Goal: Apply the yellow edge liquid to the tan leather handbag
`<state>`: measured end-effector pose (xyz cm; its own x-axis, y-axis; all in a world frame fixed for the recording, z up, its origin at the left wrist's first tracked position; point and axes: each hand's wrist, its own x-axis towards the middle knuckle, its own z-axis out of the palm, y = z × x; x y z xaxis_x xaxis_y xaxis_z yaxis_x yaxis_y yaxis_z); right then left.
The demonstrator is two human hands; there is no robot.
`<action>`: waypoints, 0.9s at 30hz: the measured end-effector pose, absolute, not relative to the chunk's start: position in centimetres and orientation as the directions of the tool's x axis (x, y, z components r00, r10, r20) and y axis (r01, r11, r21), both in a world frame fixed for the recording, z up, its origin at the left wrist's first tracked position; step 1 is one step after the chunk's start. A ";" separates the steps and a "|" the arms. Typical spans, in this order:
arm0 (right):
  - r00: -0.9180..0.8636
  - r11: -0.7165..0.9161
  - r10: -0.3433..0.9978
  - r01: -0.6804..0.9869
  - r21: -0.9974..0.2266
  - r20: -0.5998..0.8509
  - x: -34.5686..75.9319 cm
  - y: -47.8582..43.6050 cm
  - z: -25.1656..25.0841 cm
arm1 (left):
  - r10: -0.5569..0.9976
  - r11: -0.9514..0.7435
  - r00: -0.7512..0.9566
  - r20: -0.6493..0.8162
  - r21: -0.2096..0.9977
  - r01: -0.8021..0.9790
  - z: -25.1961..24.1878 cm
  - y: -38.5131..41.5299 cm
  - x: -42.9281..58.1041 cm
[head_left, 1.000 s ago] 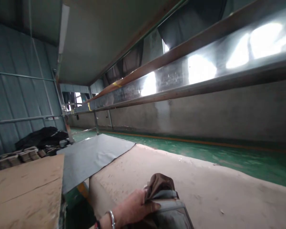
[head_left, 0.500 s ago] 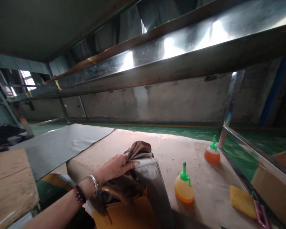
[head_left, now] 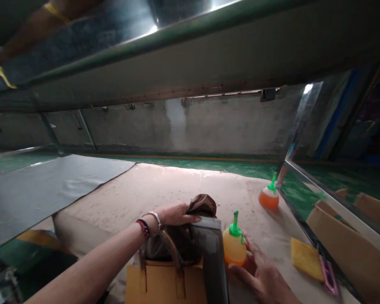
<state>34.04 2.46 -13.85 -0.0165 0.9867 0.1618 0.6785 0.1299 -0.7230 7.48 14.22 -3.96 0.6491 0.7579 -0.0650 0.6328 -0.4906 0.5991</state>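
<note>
Beside the bag (head_left: 177, 245), right hand (head_left: 259, 274) touches bottle (head_left: 234, 249).

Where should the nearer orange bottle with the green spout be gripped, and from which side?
Take the orange bottle by its round belly, from the right: it stands upright, the thin green spout offers little hold, and a dark metal panel crowds its left.

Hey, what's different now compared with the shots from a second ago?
The right hand has come into view and put fingers and thumb around the nearer orange bottle, which stood alone before. The view has swung to the right. The left hand stays on the brown cloth atop the tan bag. The far bottle and yellow sponge have not moved.
</note>
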 end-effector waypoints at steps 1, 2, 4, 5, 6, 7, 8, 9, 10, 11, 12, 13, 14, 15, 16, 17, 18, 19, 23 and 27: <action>-0.014 0.107 0.991 0.681 -0.725 0.134 33.5 3.2 -13.8 | 0.748 -0.494 0.658 -0.090 0.586 0.642 -4.0 14.4 7.4; 0.006 0.079 0.993 0.690 -0.720 0.115 33.0 3.8 -13.7 | 0.742 -0.496 0.661 -0.112 0.572 0.654 -4.1 14.6 7.2; 0.072 0.028 0.992 0.697 -0.717 0.108 32.3 4.3 -13.7 | 0.741 -0.495 0.657 -0.137 0.550 0.673 -4.2 14.8 7.1; 0.098 0.025 0.987 0.689 -0.724 0.128 32.0 4.4 -13.7 | 0.740 -0.496 0.657 -0.145 0.543 0.678 -4.2 14.9 7.0; 0.120 0.046 0.978 0.677 -0.734 0.172 31.7 4.4 -13.6 | 0.736 -0.498 0.660 -0.151 0.540 0.679 -4.3 14.9 7.0; 0.144 0.083 0.961 0.662 -0.745 0.236 31.6 4.3 -13.4 | 0.731 -0.500 0.664 -0.159 0.537 0.679 -4.3 15.0 7.0; 0.172 0.126 0.937 0.645 -0.754 0.304 31.4 4.1 -13.1 | 0.726 -0.502 0.667 -0.169 0.533 0.681 -4.3 15.1 7.0; 0.204 0.162 0.911 0.624 -0.765 0.359 31.3 3.8 -12.7 | 0.720 -0.502 0.669 -0.183 0.529 0.685 -4.4 15.2 7.0; 0.237 0.178 0.892 0.596 -0.783 0.384 31.3 3.5 -12.2 | 0.715 -0.501 0.670 -0.200 0.522 0.691 -4.4 15.3 7.1; 0.263 0.168 0.892 0.560 -0.811 0.367 31.4 3.1 -11.6 | 0.712 -0.498 0.667 -0.219 0.513 0.699 -4.4 15.4 7.2; 0.277 0.134 0.908 0.517 -0.846 0.313 31.5 2.8 -11.1 | 0.710 -0.493 0.662 -0.240 0.502 0.711 -4.3 15.6 7.4; 0.282 0.077 0.931 0.472 -0.878 0.233 31.8 2.4 -10.6 | 0.713 -0.483 0.650 -0.263 0.488 0.727 -4.3 15.8 7.6; 0.281 0.008 0.949 0.432 -0.902 0.143 32.1 2.1 -10.1 | 0.720 -0.469 0.632 -0.288 0.469 0.748 -4.3 16.1 7.9; 0.279 -0.061 0.958 0.403 -0.913 0.060 32.4 1.8 -9.8 | 0.730 -0.451 0.607 -0.315 0.446 0.774 -4.3 16.3 8.2; 0.282 -0.117 0.959 0.386 -0.915 -0.004 32.8 1.5 -9.6 | 0.744 -0.430 0.576 -0.338 0.418 0.801 -4.2 16.5 8.6; 0.290 -0.155 0.956 0.379 -0.912 -0.042 33.2 1.2 -9.5 | 0.759 -0.411 0.546 -0.354 0.390 0.824 -4.2 16.7 9.0; 0.296 -0.174 0.953 0.376 -0.910 -0.060 33.6 1.0 -9.5 | 0.774 -0.395 0.520 -0.361 0.366 0.842 -4.2 16.8 9.3; 0.299 -0.180 0.952 0.370 -0.912 -0.067 34.0 0.8 -9.6 | 0.788 -0.384 0.501 -0.359 0.349 0.855 -4.2 16.8 9.5; 0.215 -0.194 0.964 0.169 -0.966 -0.156 35.2 0.6 -10.2 | 0.817 -0.398 0.499 -0.288 0.343 0.851 -4.5 16.3 9.3; 0.154 -0.195 0.968 -0.043 -0.980 -0.199 35.9 0.8 -10.3 | 0.820 -0.458 0.540 -0.190 0.349 0.818 -5.1 15.7 8.5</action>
<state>35.93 0.80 -10.32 0.1543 0.9678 -0.1989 -0.0429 -0.1946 -0.9800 8.53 15.70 -5.15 0.5400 0.8199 -0.1900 0.8178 -0.4578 0.3486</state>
